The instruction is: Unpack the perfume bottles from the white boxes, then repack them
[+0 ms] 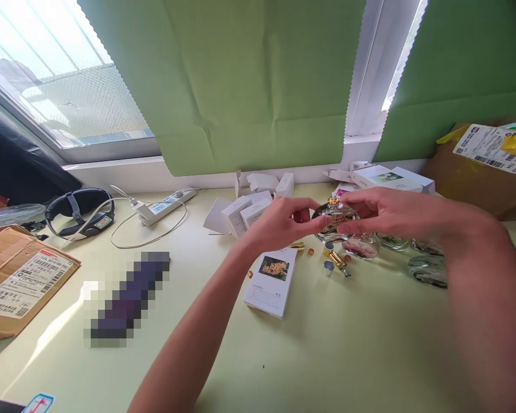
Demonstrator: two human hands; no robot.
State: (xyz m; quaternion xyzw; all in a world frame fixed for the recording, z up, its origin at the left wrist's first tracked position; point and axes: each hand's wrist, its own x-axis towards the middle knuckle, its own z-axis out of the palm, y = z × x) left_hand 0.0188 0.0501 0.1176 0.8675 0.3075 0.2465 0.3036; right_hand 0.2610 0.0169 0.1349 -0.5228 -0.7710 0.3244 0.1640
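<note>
Bright daylight floods through the window [64, 97], glaring on the table [327, 355]; edges bend, one patch is pixelated.

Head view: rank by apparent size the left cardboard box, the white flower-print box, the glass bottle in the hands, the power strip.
1. Left cardboard box, though it lies nearest the camera.
2. White flower-print box.
3. Power strip and glass bottle: too close to rank; the strip is longer but thin, and the left hand and right hand partly cover the bottle.
</note>
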